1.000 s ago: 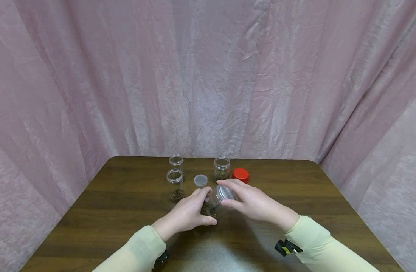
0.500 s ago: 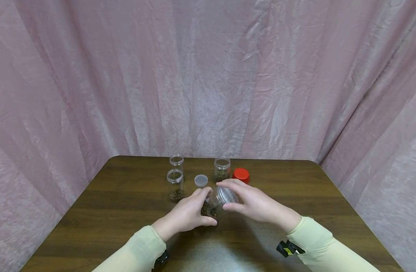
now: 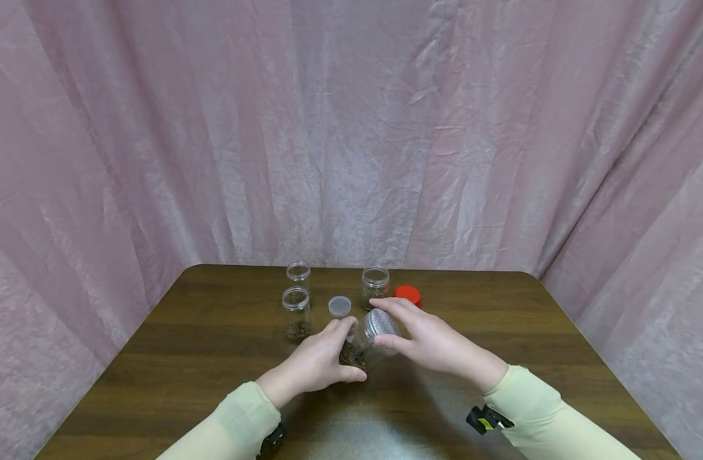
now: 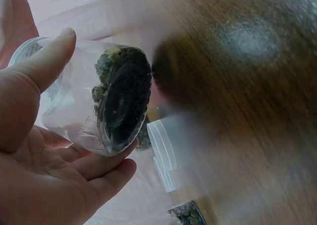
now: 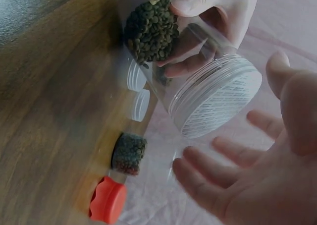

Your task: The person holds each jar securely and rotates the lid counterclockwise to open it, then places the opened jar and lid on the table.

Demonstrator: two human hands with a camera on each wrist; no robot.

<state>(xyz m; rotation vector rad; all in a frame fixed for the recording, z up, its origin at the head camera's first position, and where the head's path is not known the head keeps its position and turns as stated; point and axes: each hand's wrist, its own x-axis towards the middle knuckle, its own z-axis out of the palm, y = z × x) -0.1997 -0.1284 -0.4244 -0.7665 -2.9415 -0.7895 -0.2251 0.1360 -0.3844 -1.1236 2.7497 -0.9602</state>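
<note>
A clear plastic jar (image 3: 358,342) leans to the right in my left hand (image 3: 312,362), the thumb on its near side and the fingers round the far side. Small dark brown pellets (image 5: 151,29) lie gathered at its bottom end. On its mouth sits a clear ridged lid (image 5: 223,103), facing my right hand (image 3: 434,340). That hand curves loosely about the lid; in the right wrist view its fingers (image 5: 208,175) are spread and stand apart from it. From the left wrist view, the jar's dark round base (image 4: 124,106) shows beyond my left thumb (image 4: 54,61).
Behind the hands, two lidless jars (image 3: 296,313) with dark contents stand at the left of the wooden table (image 3: 213,332). Another lidless jar (image 3: 375,287) is at the back beside a red lid (image 3: 408,295). Translucent lids (image 3: 339,305) lie between them. A pink curtain (image 3: 351,128) hangs behind.
My right hand has shifted slightly up and away at the lid, its thumb and index fingertip now higher. The left hand and the jar have hardly moved.
</note>
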